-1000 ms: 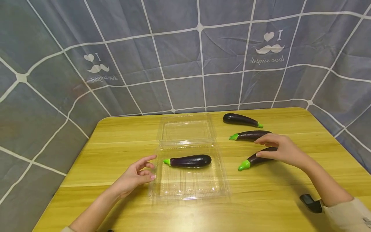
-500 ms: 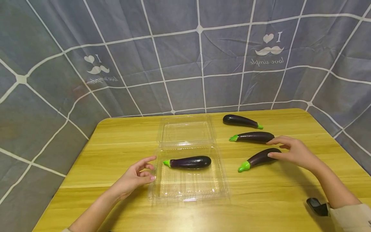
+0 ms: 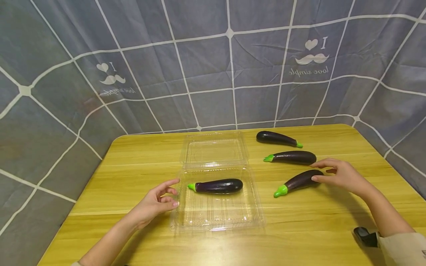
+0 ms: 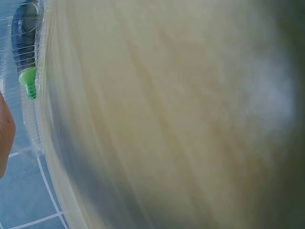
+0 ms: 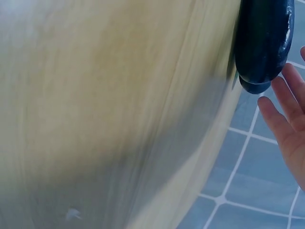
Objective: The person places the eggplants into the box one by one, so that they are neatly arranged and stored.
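A dark purple eggplant (image 3: pixel 217 186) with a green stem lies in the base of a clear plastic clamshell container (image 3: pixel 216 221), whose lid is folded back flat behind it. Beside the container's left wall is my left hand (image 3: pixel 156 201), its fingers loosely bent around nothing. Over the thick end of the nearest loose eggplant (image 3: pixel 297 183) hovers my right hand (image 3: pixel 344 177), fingers relaxed and holding nothing; whether its thumb touches that eggplant I cannot tell. In the right wrist view its fingers spread near an eggplant's rounded end (image 5: pixel 264 43).
A second loose eggplant (image 3: pixel 293 157) lies just behind, and a third (image 3: pixel 277 138) sits near the table's back edge. The wooden table (image 3: pixel 139 155) is enclosed by a grey grid-patterned curtain (image 3: pixel 209 74). A black strap part (image 3: pixel 365 236) shows at my right sleeve.
My right hand has moved right, from above the middle of the two nearer loose eggplants to their thick ends. The eggplants, the container and my left hand stay in place.
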